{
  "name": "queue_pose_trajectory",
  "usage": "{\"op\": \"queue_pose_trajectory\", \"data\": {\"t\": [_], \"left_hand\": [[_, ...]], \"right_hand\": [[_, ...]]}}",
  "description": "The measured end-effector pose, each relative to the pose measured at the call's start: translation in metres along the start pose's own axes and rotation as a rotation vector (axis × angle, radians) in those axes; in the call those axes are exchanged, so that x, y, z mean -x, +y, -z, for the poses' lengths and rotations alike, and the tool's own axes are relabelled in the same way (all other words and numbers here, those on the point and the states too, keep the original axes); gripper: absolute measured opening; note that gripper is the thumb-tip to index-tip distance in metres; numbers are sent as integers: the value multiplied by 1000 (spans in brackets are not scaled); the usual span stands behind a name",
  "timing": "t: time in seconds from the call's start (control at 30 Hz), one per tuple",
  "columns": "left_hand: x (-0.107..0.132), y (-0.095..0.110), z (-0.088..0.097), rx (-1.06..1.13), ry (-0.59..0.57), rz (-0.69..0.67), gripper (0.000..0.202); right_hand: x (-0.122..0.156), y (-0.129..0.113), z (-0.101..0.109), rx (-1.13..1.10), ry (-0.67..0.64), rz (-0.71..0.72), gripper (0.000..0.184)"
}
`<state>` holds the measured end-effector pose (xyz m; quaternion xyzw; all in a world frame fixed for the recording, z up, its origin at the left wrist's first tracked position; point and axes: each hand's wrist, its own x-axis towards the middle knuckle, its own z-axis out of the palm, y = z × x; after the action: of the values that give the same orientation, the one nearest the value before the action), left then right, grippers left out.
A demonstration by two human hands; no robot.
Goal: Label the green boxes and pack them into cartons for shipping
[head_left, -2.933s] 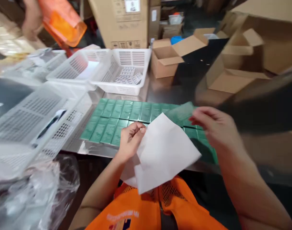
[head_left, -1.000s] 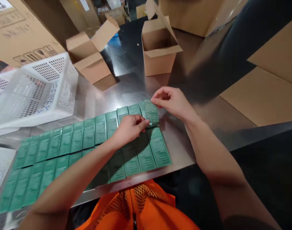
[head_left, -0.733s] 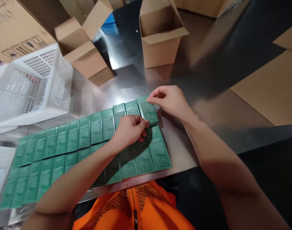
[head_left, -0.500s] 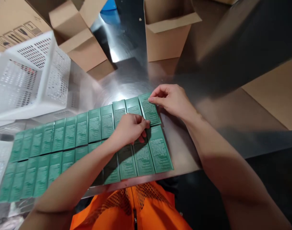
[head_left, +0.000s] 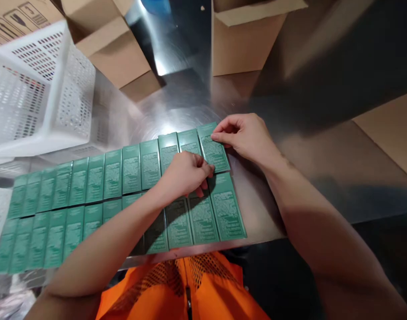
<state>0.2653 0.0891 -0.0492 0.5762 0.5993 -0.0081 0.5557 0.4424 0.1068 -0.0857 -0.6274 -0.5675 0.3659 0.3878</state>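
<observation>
At the right end of the far row lies a flat green box with pale print. My right hand pinches it at its upper right edge, thumb on the printed face. My left hand has its fingers closed at the same box's lower left corner; part of that grip is hidden. Two rows of like green boxes lie side by side to the left and nearer to me. My left forearm covers part of the near row.
A white perforated basket stands at the left. Open cardboard boxes stand behind, one at the back left and one at the back centre. More cardboard lies at the right. The metal table is shiny.
The view has shifted a little, so the baskets and cartons sit higher in the picture. Both hands stay at the same green box in nearly the same pose.
</observation>
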Motion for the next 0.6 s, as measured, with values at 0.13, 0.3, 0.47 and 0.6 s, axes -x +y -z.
{"op": "queue_pose_trajectory", "data": {"t": [0.13,0.3,0.47,0.6], "left_hand": [[0,3,1,-12,-12,8,23],[0,6,1,-11,-2,8,21],[2,7,0,-23,10,10,19],[0,8,-1,-43,21,1,19]], "right_hand": [[1,-3,1,86,27,22,8],[3,-4,0,112,30,30,9],[3,-2,-1,145,46,63,9],[5,-7,-3,203,48,75,8]]}}
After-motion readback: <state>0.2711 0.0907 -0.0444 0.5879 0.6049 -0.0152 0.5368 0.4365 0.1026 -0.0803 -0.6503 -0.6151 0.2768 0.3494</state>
